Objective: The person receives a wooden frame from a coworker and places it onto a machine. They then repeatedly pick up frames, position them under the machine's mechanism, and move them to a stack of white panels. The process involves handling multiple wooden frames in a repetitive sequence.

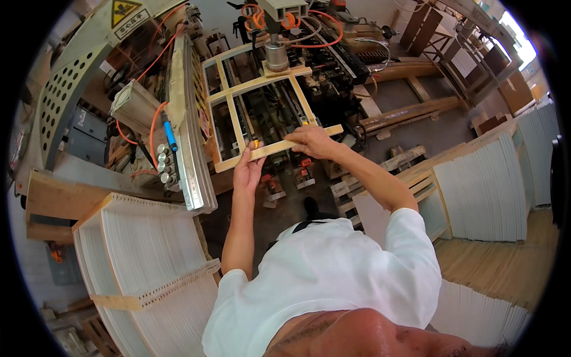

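A pale wooden frame (275,148) with several crossbars lies over the dark machine (324,89). My left hand (246,172) is closed around its near rail, left of the middle, with the palm below the wood. Further right, my right hand (313,142) grips the same rail from above. A small orange piece (256,144) shows beside my left fingers, too small to name. Over the frame's middle crossbar stands a metal cylinder (276,55) hanging from the machine's upper beam; whether it presses on the wood I cannot tell.
Stacked white panels (151,244) stand at my left, and more white panels (479,184) at my right. A metal rail (191,172) runs along the machine's left side, near orange hoses and a blue tool (171,135). Wooden pallets (401,160) lie to the right.
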A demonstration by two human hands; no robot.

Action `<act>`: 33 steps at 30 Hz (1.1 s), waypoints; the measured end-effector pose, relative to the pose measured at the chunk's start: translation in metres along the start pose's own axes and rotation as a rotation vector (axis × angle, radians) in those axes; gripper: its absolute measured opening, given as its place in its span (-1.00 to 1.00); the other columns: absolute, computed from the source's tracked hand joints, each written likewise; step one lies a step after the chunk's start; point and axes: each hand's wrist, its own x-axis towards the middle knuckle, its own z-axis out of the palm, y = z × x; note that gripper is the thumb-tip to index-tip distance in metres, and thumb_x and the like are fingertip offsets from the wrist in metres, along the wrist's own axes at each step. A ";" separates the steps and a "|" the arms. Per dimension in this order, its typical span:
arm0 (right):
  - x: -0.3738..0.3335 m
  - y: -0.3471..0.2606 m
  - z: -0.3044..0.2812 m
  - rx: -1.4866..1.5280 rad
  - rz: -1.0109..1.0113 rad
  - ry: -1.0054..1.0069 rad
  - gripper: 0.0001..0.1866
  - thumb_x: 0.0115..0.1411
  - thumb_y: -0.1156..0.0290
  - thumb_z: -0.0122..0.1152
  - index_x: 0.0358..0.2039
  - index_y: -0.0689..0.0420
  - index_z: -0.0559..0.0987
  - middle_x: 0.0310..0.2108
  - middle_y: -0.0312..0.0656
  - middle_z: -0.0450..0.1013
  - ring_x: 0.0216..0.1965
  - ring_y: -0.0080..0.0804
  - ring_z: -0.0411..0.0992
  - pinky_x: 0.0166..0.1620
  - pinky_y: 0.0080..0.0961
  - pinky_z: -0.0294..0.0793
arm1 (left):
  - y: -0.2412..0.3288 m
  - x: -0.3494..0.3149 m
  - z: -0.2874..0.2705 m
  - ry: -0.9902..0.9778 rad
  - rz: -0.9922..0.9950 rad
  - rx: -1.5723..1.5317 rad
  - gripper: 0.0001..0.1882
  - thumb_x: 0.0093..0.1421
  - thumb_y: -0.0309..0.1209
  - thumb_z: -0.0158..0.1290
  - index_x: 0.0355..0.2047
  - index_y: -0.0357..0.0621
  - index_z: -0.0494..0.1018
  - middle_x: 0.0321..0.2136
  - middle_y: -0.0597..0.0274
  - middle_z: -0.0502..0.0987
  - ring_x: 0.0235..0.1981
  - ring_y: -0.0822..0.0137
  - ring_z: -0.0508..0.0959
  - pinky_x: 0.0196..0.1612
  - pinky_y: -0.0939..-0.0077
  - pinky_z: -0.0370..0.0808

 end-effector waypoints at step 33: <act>0.273 0.112 0.035 -0.557 -0.349 -0.113 -0.63 -0.01 0.45 0.19 -0.12 0.07 0.51 -0.20 -0.12 0.52 -0.19 -0.16 0.49 -0.16 -0.24 0.36 | 0.012 0.212 0.053 0.252 0.154 -0.147 -0.03 0.25 0.18 -0.15 0.33 -0.31 -0.26 0.36 -0.06 -0.26 0.39 0.04 -0.20 0.36 0.07 -0.19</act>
